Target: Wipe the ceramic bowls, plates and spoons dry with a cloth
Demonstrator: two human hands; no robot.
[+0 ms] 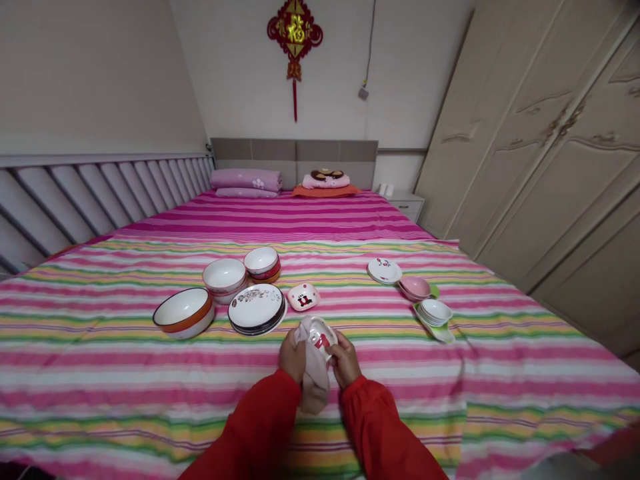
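Note:
Between my two hands, above the striped sheet, is a small white dish (324, 339) with a red picture on it. My right hand (345, 360) grips the dish's right edge, thumb on top. My left hand (293, 357) is closed on a pale greyish cloth (315, 377), which is pressed against the dish's left side and hangs down below it. The left fingertips are partly hidden by the cloth. Just beyond my hands lies a similar small square dish (303, 297) with a red and black picture.
To the left are a stack of dark-rimmed plates (257, 307), an orange-banded bowl (184, 313) and stacked bowls (225, 277), (262, 261). At right lie white floral plates (385, 270), pink bowls (415, 287) and small white bowls (436, 312) on a green-edged dish. Folded bedding (247, 180) rests by the headboard.

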